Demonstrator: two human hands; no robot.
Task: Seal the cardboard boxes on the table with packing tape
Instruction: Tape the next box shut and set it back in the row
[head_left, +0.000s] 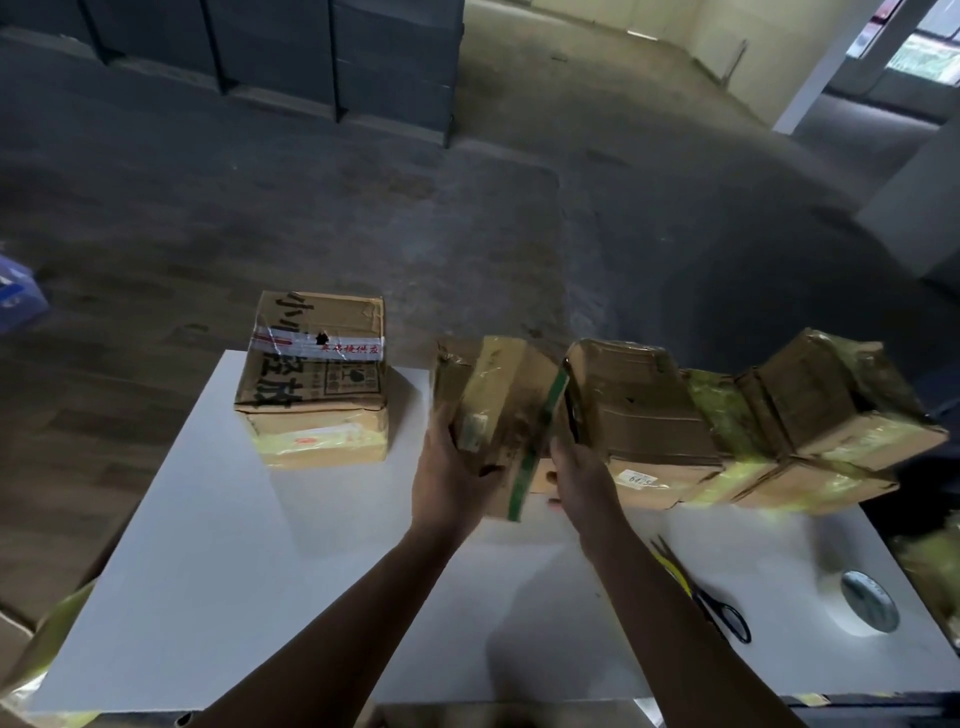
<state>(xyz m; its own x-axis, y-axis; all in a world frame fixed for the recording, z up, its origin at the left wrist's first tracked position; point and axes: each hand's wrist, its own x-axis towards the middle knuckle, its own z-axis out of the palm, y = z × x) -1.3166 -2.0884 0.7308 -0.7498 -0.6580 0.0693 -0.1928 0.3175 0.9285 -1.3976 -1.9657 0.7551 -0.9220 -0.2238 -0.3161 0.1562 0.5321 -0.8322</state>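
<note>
Tilted green-taped box (493, 400) held off the worktop (260, 571): left hand (447, 473) and right hand (576, 467), each grip curled round a side. Likely light. Worn cardboard looks soft, so hold at corners.

Bare left hand (448, 470) and right hand (583, 470) — bare, sleeveless forearms (332, 623)
</note>
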